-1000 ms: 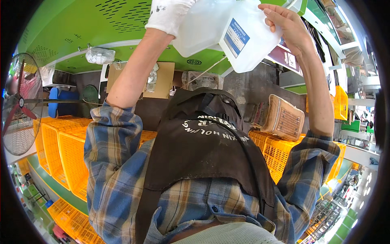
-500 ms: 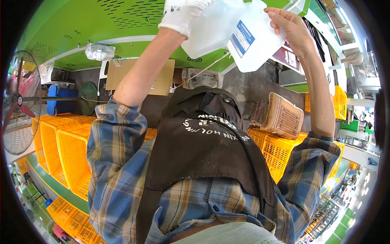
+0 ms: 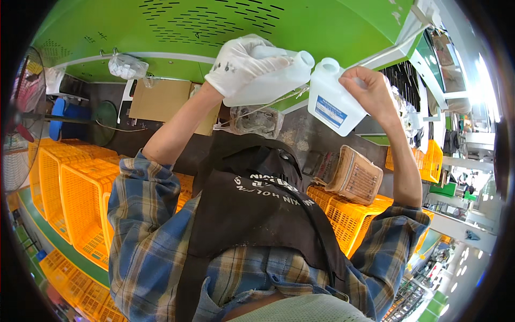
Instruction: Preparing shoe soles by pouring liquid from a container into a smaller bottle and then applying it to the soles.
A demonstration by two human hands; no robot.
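My left hand point(image 3: 244, 63), in a stained white glove, is closed around the handle of a translucent white plastic jug point(image 3: 263, 88). The jug is tilted, with its uncapped mouth toward the right. In my bare right hand point(image 3: 370, 91) is a second translucent jug point(image 3: 328, 88) with a blue-and-white label; my fingers are closed at its handle side. Its round open mouth points up, close beside the first jug's mouth, with a small gap between them. Both jugs are held in the air in front of the green work surface. No liquid can be made out.
A green machine panel point(image 3: 322, 27) with slots stretches across the front. Bagged white pieces point(image 3: 127, 67) hang at its left. Yellow crates point(image 3: 86, 209) stand on both sides of me, near a woven stool point(image 3: 355, 177). A fan point(image 3: 24, 129) is at far left, cardboard point(image 3: 160, 102) below the panel.
Both jugs have come down and toward me, so their open mouths now show. The labelled jug has turned more upright, and the jugs have separated slightly.
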